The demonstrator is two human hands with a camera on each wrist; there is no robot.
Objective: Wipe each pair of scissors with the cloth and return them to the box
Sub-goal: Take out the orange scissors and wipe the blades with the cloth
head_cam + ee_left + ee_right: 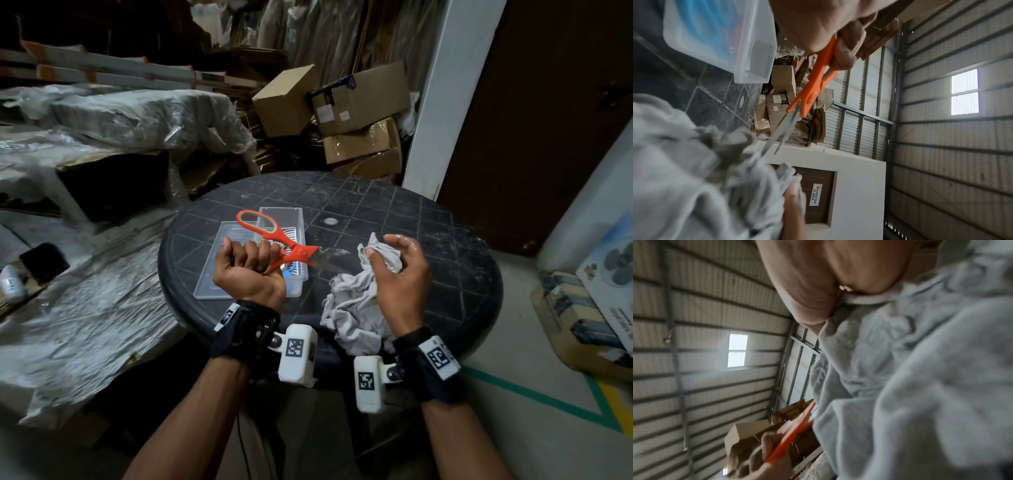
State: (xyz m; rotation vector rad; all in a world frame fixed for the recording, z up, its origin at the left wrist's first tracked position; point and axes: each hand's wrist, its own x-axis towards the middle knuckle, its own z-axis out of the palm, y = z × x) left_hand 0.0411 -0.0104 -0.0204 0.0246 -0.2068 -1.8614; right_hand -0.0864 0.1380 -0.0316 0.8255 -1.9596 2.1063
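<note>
- Two hands are busy above the round black table (428, 219): our left hand (248, 270) is curled tight round the lower handle of the orange scissors (274, 240), and our right hand (399, 274) pinches a bunch of the grey cloth (356, 308) between thumb and fingers.
- We hold the scissors in the air over the clear box (296, 219), which sits toward the table's left edge with its lid (219, 267) lying just beside it; something blue shows inside the box.
- Our blades (777, 134) point right, toward the cloth. In the left wrist view they stand slightly parted, with one tip at the cloth's folds.
- We judge the wiping of this pair is under way or about to start.
- To do it well, we should fold the cloth over the flat of the blade and draw it from the pivot out to the tip, never along the edge toward our fingers.
- We should keep a thick layer of cloth between our skin and the steel, and keep the left grip firm so the blades do not swing.
</note>
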